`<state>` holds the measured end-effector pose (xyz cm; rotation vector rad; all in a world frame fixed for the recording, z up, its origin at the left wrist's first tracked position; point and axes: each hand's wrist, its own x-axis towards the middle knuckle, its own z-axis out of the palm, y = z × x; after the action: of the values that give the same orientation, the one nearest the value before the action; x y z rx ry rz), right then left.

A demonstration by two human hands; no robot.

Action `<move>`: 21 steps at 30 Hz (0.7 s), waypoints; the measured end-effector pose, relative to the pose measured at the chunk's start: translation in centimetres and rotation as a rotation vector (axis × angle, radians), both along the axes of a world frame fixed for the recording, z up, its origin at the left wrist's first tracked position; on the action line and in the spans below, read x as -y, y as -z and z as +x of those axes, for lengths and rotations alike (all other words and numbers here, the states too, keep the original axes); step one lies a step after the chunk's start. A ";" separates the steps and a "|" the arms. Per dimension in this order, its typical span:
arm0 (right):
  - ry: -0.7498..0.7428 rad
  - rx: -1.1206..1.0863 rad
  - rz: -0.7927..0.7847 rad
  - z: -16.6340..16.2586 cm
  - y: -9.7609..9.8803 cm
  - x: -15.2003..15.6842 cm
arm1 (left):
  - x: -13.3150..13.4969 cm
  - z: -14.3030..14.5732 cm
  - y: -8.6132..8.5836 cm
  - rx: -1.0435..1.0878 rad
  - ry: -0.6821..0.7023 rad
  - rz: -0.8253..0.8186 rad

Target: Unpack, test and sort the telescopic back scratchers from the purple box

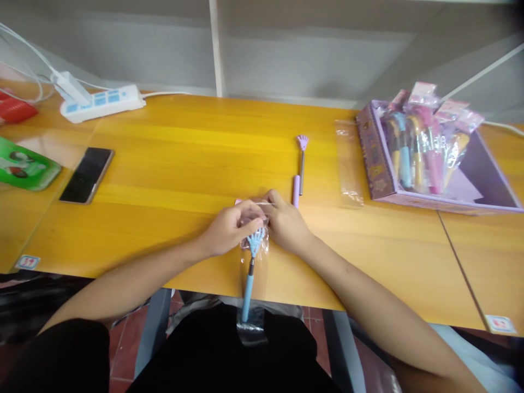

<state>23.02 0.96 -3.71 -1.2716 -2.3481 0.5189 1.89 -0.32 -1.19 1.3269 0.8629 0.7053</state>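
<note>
A blue claw-headed back scratcher (250, 275) lies in a clear plastic sleeve (254, 256) at the front edge of the yellow table (184, 158), its handle hanging over the edge toward me. My left hand (229, 228) and my right hand (286, 222) meet at the sleeve's top end, fingers curled and pinching the plastic and its pink header just above the claw. A purple back scratcher (301, 164) lies bare on the table right behind my right hand.
A purple box (379, 158) of several packaged scratchers stands at the right, an empty clear sleeve (349, 164) beside it. A black phone (87, 174), a green packet (24, 166) and a white power strip (102, 102) lie at the left.
</note>
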 end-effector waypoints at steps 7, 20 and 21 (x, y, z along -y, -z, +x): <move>0.011 -0.315 -0.121 0.9 -0.3 -0.7 | 0.9 0.1 -0.9 -0.203 0.171 0.127; 0.254 -0.803 -0.043 2.0 -1.8 0.3 | 0.4 -0.4 -1.1 -0.087 0.105 -0.040; 0.225 -0.838 -0.001 2.3 -2.1 0.5 | 0.4 -0.4 -1.0 -0.076 0.111 -0.057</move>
<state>25.28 0.42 -1.64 -1.0196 -1.4923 0.7860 1.48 -0.69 -0.14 1.3468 0.8571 0.5436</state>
